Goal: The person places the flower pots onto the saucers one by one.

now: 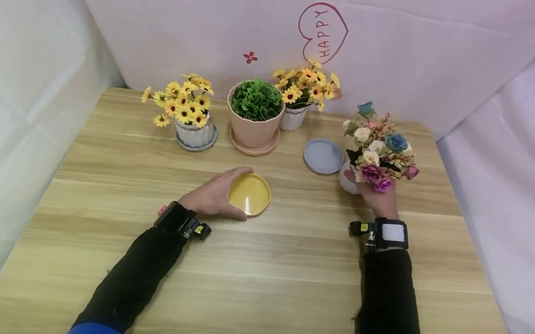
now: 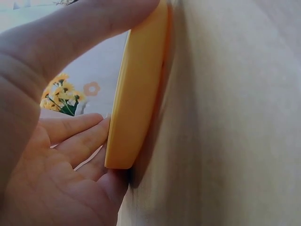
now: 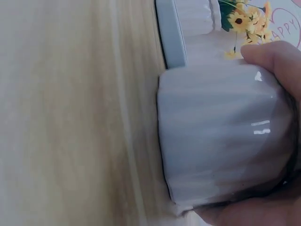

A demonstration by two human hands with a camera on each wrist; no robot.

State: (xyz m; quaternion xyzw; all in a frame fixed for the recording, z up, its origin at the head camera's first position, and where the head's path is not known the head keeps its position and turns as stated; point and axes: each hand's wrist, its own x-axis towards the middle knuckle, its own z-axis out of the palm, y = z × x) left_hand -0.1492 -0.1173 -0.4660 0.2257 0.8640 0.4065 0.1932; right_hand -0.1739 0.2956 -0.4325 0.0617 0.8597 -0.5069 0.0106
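My left hand [image 1: 213, 195] spans a round yellow saucer [image 1: 250, 195] lying on the table, with the thumb on its near rim and the fingers at the far side. In the left wrist view, the thumb [image 2: 94, 28] touches one end of the saucer's wall [image 2: 136, 94]. At the right, my right hand [image 1: 380, 198] grips a white fluted flowerpot [image 3: 225, 136] filled with artificial roses [image 1: 377, 151]. The blooms partly cover that hand in the head view. Just left of the pot lies a grey-blue saucer [image 1: 324, 156], bare on top.
Along the back stand a white pot of yellow daisies [image 1: 195, 133] on a grey-blue saucer, a pink pot [image 1: 254, 128] with a green plant on a pink saucer, and another daisy pot [image 1: 293, 118]. White cloth [image 1: 165, 23] hangs behind the wooden table [image 1: 275, 291].
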